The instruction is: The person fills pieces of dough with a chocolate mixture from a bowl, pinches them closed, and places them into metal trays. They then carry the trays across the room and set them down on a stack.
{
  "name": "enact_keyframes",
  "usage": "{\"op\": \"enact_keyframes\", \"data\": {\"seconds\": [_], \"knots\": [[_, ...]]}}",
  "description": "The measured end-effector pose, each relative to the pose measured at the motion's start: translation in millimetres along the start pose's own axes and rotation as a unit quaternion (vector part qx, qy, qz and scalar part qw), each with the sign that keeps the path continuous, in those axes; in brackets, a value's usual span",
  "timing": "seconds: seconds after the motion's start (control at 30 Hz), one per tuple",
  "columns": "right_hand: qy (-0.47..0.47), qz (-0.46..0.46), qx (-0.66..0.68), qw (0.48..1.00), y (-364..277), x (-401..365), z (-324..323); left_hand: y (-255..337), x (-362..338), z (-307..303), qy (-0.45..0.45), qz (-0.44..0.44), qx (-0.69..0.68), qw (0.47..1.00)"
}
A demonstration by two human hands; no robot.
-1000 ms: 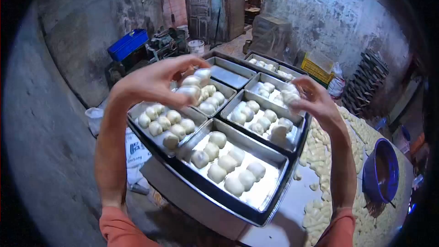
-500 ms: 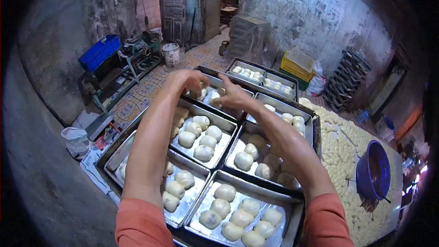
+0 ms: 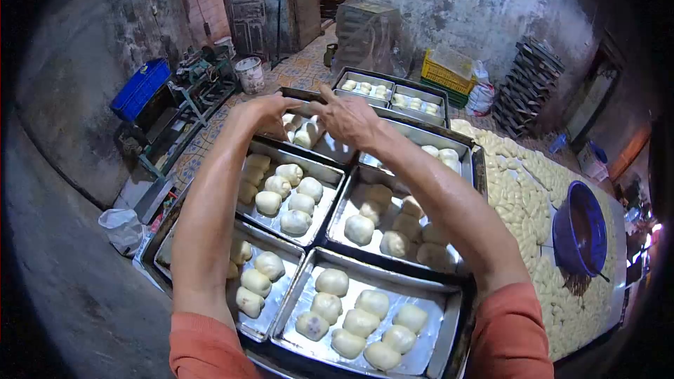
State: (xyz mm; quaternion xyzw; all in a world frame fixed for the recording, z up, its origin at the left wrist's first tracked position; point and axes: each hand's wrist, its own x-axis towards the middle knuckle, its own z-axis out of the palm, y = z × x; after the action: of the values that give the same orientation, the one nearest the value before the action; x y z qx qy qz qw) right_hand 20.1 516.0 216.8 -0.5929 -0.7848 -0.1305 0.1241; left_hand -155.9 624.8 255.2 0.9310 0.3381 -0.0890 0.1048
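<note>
Scruffy back room, peeling walls (image 3: 477, 0), and both my hands are out at the far tray (image 3: 331, 149): left hand (image 3: 263, 114) curled over the dough balls (image 3: 303, 137) in it, can't tell if it's gripping one, right hand (image 3: 345, 118) spread open alongside. Worry: my forearms (image 3: 435, 203) hang right over the nearer trays (image 3: 321, 219), so one dip could squash those.

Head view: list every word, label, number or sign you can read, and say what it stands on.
None: no readable text shows. The blue crate, yellow crate, white bag and baking trays bear no legible marks.
</note>
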Motion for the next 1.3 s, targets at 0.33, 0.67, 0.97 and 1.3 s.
{"op": "enact_keyframes", "data": {"seconds": [0.33, 0.67, 0.97, 1.3], "knots": [[0.152, 0.012, 0.07, 0.986, 26.0, -127.0, -143.0, 13.9, -8.0, 19.6, -0.014, 0.162, 0.044, 0.986], [0.067, 0.44, 0.176, 0.878, 60.3, -440.1, -29.2, 110.5, -187.6, -28.8, 0.172, 0.017, -0.003, 0.985], [0.007, 0.324, 0.226, 0.919, 26.2, -492.4, 87.5, 296.3, -379.1, 75.3, 0.258, 0.313, -0.043, 0.913], [0.048, 0.398, 0.806, 0.436, -28.8, -607.8, -42.8, 506.6, -248.3, 300.6, 0.088, -0.034, -0.547, 0.832]]}}
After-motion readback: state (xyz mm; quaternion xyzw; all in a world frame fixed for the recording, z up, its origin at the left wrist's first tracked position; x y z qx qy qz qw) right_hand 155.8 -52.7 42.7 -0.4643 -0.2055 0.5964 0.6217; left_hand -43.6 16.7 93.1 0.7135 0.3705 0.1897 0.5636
